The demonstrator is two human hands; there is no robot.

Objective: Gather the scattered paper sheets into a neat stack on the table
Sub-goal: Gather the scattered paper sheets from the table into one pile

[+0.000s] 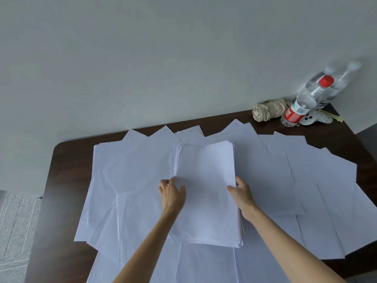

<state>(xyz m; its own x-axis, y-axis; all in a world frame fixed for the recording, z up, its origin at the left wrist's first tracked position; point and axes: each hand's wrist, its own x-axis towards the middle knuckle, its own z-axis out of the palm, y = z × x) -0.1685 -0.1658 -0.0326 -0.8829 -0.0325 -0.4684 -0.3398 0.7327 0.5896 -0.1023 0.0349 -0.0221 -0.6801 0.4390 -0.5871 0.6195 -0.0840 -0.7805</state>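
Dark brown counter (65, 186): loose white paper sheets (130, 172) fanned across most of it; far right corner holds water bottle (299, 107), rolled beige bundle (267, 110).

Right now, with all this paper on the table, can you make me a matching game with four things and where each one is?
Things:
1. paper stack
2. loose sheets
3. red-capped water bottle
4. beige folded umbrella

Places:
A. far right corner of the table
B. lying just left of the bottle
C. gripped at its sides by the left hand and the right hand
D. spread around on the table

Pairs: 1-C, 2-D, 3-A, 4-B.
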